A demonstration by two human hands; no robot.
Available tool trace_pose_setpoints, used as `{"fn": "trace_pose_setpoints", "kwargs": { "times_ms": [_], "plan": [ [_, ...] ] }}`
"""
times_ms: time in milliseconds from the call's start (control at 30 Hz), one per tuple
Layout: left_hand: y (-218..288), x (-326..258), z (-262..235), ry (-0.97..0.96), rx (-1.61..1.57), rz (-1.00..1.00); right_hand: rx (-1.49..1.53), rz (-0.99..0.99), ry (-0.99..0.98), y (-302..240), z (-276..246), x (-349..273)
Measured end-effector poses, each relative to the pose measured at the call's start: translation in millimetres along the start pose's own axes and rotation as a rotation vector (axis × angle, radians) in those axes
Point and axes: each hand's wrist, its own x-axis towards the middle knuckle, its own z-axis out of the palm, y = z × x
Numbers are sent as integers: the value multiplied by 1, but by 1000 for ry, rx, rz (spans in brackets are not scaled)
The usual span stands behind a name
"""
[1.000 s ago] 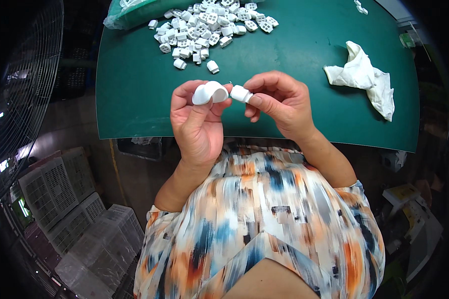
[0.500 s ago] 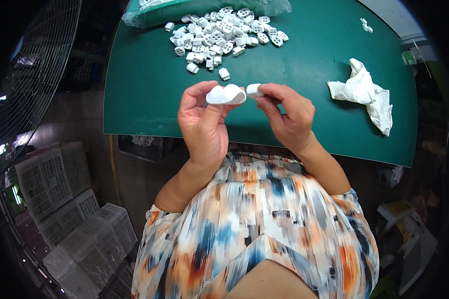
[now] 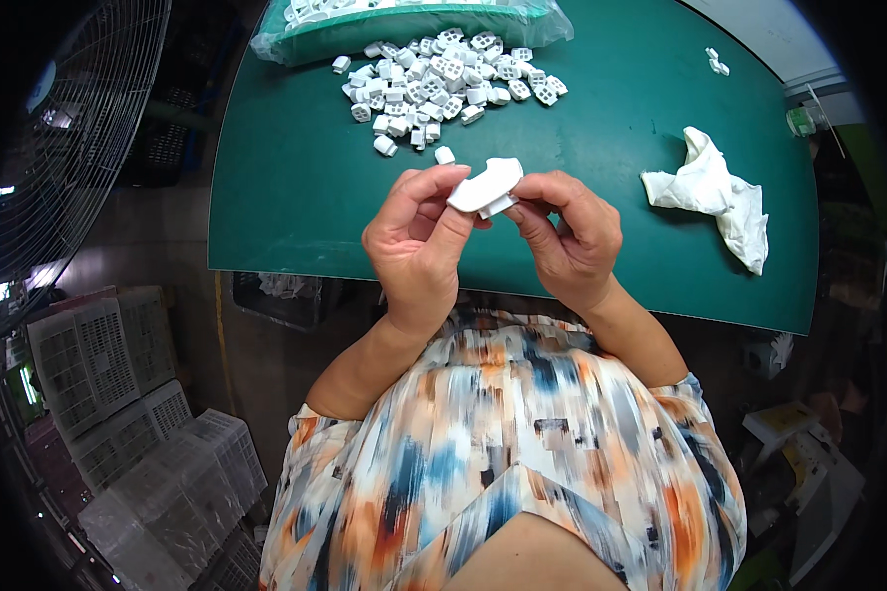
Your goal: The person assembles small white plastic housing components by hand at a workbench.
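My left hand [image 3: 424, 236] pinches a curved white plastic piece [image 3: 490, 183] at its left end, above the near part of the green table. From the other side, my right hand [image 3: 570, 231] has thumb and fingers closed on a small white plastic block [image 3: 499, 206], which sits against the underside of the curved piece. Fingers partly hide how the two parts meet. Just beyond my left fingertips lies a single white block [image 3: 444, 156]. Farther back is a loose pile of similar white blocks [image 3: 434, 89], some showing square holes.
At the table's [image 3: 306, 217] far edge stands a green tray [image 3: 315, 44] lined with clear plastic, holding white parts. Crumpled white gloves [image 3: 705, 187] lie at right; small white pieces [image 3: 716, 61] sit beyond. A wire-guarded fan [image 3: 89, 128] and plastic crates [image 3: 182, 473] are at left.
The curved piece has turned over and tilted in my left hand. The small block in my right hand, apart from it before, now touches it. Both hands have come closer together.
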Motion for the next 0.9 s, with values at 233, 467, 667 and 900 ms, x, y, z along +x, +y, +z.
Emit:
{"fn": "trace_pose_setpoints", "kwargs": {
  "times_ms": [233, 467, 667, 900],
  "plan": [
    [10, 4, -1, -78, 198, 132, -101, -109, 27, -2, -7, 3],
    [24, 5, 1, -166, 485, 315, -144, -320, 87, 1, -10, 13],
    [38, 14, 4, -290, 695, 710, -103, -491, 72, -4, -21, 25],
    [42, 27, 8, -311, 725, 1118, -216, -717, -4, -13, -31, 37]
  ]
}}
